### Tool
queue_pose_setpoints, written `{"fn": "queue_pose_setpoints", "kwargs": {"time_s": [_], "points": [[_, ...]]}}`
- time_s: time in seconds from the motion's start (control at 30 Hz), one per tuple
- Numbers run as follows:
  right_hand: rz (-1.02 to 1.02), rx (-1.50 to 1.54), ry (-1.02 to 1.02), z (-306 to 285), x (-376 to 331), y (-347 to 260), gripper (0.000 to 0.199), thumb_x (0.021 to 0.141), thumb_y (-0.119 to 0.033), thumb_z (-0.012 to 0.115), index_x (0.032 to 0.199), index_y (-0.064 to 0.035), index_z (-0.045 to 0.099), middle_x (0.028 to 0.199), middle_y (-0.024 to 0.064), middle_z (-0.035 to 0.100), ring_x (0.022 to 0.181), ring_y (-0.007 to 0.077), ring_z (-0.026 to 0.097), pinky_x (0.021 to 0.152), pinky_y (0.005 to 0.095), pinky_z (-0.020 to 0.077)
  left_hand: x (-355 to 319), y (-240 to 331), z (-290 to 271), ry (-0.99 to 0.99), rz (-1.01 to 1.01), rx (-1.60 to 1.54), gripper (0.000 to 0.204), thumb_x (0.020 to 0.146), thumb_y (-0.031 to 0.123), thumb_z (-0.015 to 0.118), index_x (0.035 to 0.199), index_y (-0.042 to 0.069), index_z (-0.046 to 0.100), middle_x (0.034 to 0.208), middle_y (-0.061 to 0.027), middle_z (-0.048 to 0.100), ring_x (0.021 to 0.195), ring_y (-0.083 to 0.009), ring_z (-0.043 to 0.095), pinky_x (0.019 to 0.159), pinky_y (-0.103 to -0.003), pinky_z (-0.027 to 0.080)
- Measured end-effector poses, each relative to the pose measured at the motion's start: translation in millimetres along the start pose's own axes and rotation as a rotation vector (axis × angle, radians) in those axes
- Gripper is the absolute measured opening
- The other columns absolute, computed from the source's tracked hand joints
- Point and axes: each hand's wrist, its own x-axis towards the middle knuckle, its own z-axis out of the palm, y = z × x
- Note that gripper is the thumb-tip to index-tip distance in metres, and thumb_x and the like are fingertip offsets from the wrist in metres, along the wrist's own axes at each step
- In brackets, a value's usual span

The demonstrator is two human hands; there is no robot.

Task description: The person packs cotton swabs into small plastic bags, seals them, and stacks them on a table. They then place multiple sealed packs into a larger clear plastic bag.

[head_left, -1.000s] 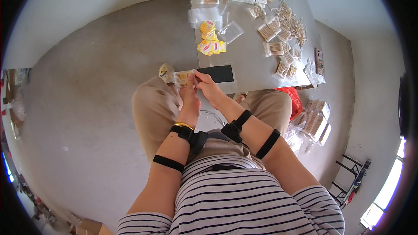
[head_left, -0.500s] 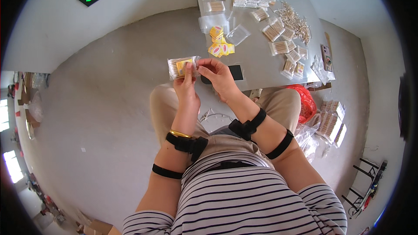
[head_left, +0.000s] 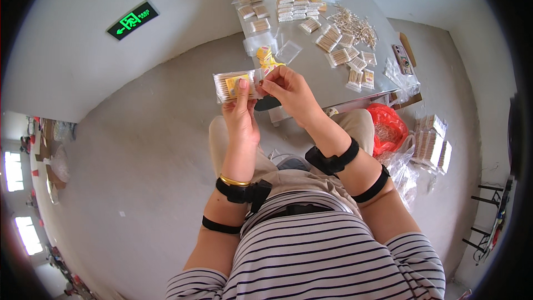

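My left hand (head_left: 240,108) grips a clear plastic bag of cotton swabs (head_left: 224,90) from below, its thumb pressed on the yellow card inside. The swabs lie side by side in the bag, which is held over the table's near left corner. At the bag's right end, my right hand (head_left: 288,91) pinches the plastic edge between thumb and forefinger. Just beyond the hands lies a pile of yellow cards (head_left: 266,58), partly hidden by my right hand. Empty clear bags (head_left: 288,51) rest beside the cards.
On the grey table (head_left: 311,69), filled packs (head_left: 300,5) stand stacked at the back. Loose swabs (head_left: 355,25) are heaped at the right, near swab bundles (head_left: 338,56) and a phone (head_left: 402,59). A red plastic bag (head_left: 386,128) and stacked packs (head_left: 430,141) sit on the floor at right.
The whole view has shifted, so the table appears farther left. My right fingers have drawn slightly rightward with the bag's edge, and more of its plastic end shows.
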Motion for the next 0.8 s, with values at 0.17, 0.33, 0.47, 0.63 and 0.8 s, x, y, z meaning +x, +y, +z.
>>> {"fn": "queue_pose_setpoints", "kwargs": {"time_s": [0.17, 0.33, 0.47, 0.63, 0.8], "points": [[-0.078, -0.035, 0.041, -3, -16, -12, 0.009, 0.096, -0.002, 0.067, 0.102, 0.002, 0.062, 0.101, 0.0057, 0.068, 0.091, 0.0101, 0.064, 0.088, 0.0248, 0.0521, -15, 8, 24, 0.027, 0.033, -0.095, 0.038, 0.092, 0.027, 0.077, 0.12, 0.006, 0.062, 0.111, -0.0045, 0.069, 0.099, -0.0137, 0.066, 0.09, -0.029, 0.053], [-0.112, -0.073, 0.069, -4, -27, -12, 0.01, 0.091, -0.005, 0.072, 0.096, 0.0014, 0.067, 0.087, 0.004, 0.07, 0.08, 0.0084, 0.065, 0.074, 0.0242, 0.0528, -23, 12, 34, -0.032, 0.055, -0.12, 0.037, 0.092, 0.026, 0.077, 0.119, 0.005, 0.062, 0.113, -0.0045, 0.068, 0.101, -0.0144, 0.066, 0.091, -0.03, 0.053], [-0.072, -0.197, 0.085, -3, -32, -22, 0.009, 0.092, 0.0, 0.07, 0.098, 0.0027, 0.064, 0.094, 0.0054, 0.069, 0.089, 0.0105, 0.067, 0.082, 0.0239, 0.055, -28, 10, 41, -0.045, 0.12, -0.115, 0.036, 0.092, 0.024, 0.078, 0.119, 0.005, 0.062, 0.114, -0.0044, 0.068, 0.102, -0.0138, 0.066, 0.091, -0.03, 0.053], [-0.205, -0.21, 0.111, -7, -35, -21, 0.011, 0.086, -0.005, 0.074, 0.088, 0.0025, 0.066, 0.081, 0.0063, 0.071, 0.073, 0.0098, 0.065, 0.068, 0.0252, 0.0527, -30, 6, 47, -0.063, 0.121, -0.129, 0.036, 0.094, 0.023, 0.076, 0.121, 0.005, 0.061, 0.115, -0.0043, 0.066, 0.105, -0.0129, 0.064, 0.094, -0.029, 0.051], [-0.241, -0.263, 0.118, -7, -38, -30, 0.009, 0.086, -0.003, 0.073, 0.087, 0.0023, 0.067, 0.081, 0.0055, 0.071, 0.072, 0.0098, 0.065, 0.066, 0.0253, 0.0507, -33, 2, 51, -0.07, 0.117, -0.114, 0.04, 0.096, 0.026, 0.074, 0.125, 0.004, 0.058, 0.117, -0.0047, 0.066, 0.108, -0.014, 0.063, 0.096, -0.03, 0.051]]}}
